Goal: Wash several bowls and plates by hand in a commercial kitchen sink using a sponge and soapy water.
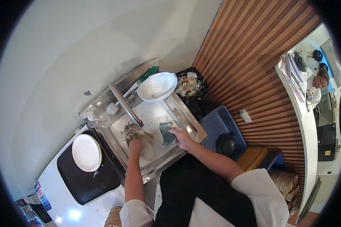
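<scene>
My right hand (182, 138) grips a green scouring sponge (167, 134) over the right part of a stainless steel sink (153, 112). Down in the basin, my left hand (135, 147) is closed around the edge of a brownish, mesh-like scrubber or cloth (130, 132), whose exact kind I cannot tell. A metal faucet (125, 104) reaches over the basin, its spout just beyond that hand, and murky water lies around it. On the sink's far right corner rests a white oval dish (157, 87) with small specks inside. Behind the faucet lies a green-and-white handled brush (142, 79).
Stacked white plates (86, 153) stand on a dark tray (74, 181) at left. A clear soap bottle (99, 119) is beside the faucet. Right of the sink are a filled rubbish bag (190, 85) and a blue tub (221, 119) holding a black pan (227, 145). A person (315, 85) stands beyond the opening.
</scene>
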The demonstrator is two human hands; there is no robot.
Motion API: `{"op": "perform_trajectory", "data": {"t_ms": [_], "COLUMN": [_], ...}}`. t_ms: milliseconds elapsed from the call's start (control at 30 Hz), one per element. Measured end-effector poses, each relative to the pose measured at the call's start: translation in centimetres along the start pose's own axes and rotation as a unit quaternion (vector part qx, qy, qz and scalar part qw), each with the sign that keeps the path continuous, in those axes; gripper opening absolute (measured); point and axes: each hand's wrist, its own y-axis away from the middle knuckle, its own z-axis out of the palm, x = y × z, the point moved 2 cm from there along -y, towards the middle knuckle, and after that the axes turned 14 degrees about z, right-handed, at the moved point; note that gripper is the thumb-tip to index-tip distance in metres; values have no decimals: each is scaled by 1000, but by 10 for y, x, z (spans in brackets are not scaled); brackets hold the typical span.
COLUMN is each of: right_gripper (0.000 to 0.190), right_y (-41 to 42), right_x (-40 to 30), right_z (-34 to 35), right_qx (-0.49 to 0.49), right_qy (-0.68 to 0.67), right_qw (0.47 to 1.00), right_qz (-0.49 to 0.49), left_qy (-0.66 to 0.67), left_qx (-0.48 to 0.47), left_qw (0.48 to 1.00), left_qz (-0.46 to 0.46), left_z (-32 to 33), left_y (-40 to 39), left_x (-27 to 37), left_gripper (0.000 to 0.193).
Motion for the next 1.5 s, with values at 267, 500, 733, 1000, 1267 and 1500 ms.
{"op": "perform_trajectory", "data": {"t_ms": [267,500,733,1000,1267,1500], "right_gripper": [25,32,43,41,28,37], "right_y": [-7,-15,-39,2,-53,10], "right_x": [1,-16,-2,46,-3,48], "right_z": [22,37,90,159,162,142], "right_qx": [-51,-142,-10,3,-82,-82], "right_qy": [8,-22,264,660,557,728], "right_qw": [997,985,939,583,800,508], "right_qz": [51,91,-220,-473,-208,-452], "left_qy": [214,195,282,616,589,653], "left_qx": [156,310,483,542,568,592], "left_qw": [962,930,818,512,526,401], "left_qz": [60,3,-133,-253,-233,-250], "left_z": [-1,-64,-80,-71,-91,-77], "left_y": [45,82,107,110,128,129], "left_x": [10,20,28,52,66,33], "left_gripper": [25,27,48,62,71,67]}}
